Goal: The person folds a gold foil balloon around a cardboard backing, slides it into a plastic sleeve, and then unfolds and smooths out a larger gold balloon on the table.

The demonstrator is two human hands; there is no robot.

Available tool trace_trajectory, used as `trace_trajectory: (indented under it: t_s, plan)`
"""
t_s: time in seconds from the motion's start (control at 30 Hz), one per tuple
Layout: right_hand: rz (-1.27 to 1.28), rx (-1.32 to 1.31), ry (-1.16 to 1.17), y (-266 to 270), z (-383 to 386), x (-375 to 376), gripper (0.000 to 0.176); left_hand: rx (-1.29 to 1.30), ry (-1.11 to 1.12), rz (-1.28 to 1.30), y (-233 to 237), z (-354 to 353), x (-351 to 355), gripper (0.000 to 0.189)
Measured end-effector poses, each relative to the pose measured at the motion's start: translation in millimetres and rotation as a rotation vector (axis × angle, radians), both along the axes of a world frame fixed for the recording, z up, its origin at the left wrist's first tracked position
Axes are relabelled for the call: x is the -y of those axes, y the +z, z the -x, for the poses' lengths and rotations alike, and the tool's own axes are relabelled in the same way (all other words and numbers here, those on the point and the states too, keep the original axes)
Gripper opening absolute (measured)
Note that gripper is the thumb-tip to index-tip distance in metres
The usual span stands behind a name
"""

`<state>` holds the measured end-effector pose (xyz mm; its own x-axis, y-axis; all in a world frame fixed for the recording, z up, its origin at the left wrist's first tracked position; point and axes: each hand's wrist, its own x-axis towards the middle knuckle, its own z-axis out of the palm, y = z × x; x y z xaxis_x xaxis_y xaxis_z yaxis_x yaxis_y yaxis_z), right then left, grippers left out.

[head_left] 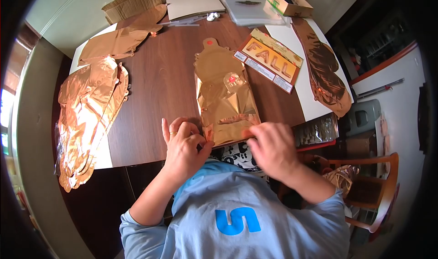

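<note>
Foil balloon [223, 90] flat at centre of table [155, 76], near end under both hands.

L hand [182, 145] at its near-L corner, R hand [271, 147] on its near-R edge. Just R of balloon, behind R hand: "FALL" pkg [269, 60], set at an angle. Further R, along table's R side: long foil strip [324, 67]. At L edge: foil pile [89, 117], overhanging; behind it, another foil piece [121, 40]. Far end, L to R: cardboard [132, 1], paper stack [194, 4], plastic sleeves [248, 8], small box [289, 3]. Chair [374, 186] off near-R corner.

This looks like a room in a home: a dark wooden desk [159, 76] spread with copper foil balloons [223, 90], a wooden chair [381, 186] at lower right, and a cardboard box [292, 3] and papers [194, 4] along the top.
</note>
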<state>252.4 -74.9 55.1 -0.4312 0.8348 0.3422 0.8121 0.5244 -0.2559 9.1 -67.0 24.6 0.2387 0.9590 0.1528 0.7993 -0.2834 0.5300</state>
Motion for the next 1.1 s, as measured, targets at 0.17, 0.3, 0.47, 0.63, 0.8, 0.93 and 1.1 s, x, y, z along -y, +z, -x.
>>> trace_trajectory:
  t_s: [0.17,0.3,0.47,0.63,0.8,0.93,1.1]
  plan:
    - [0.094,0.087,0.205,-45,35,33,0.059,-0.004,-0.023,-0.017,-2,1,-1,0.017]
    - [0.103,0.197,0.150,-63,37,37,0.063,0.004,-0.034,-0.013,-2,4,-3,0.016]
    - [0.129,0.173,0.121,-58,39,37,0.067,-0.016,-0.011,-0.005,-2,5,-5,0.016]
    - [0.180,0.167,0.105,-48,41,34,0.066,-0.026,-0.004,-0.228,-12,8,-9,0.019]
    - [0.174,0.160,0.090,-46,43,34,0.062,0.041,-0.460,-0.364,-17,15,-13,0.037]
    - [0.160,0.181,0.072,-47,44,34,0.063,-0.005,-0.517,-0.265,-19,21,-15,0.045]
    - [0.213,0.133,0.055,-36,43,32,0.068,-0.069,-0.531,-0.218,-13,24,-14,0.048]
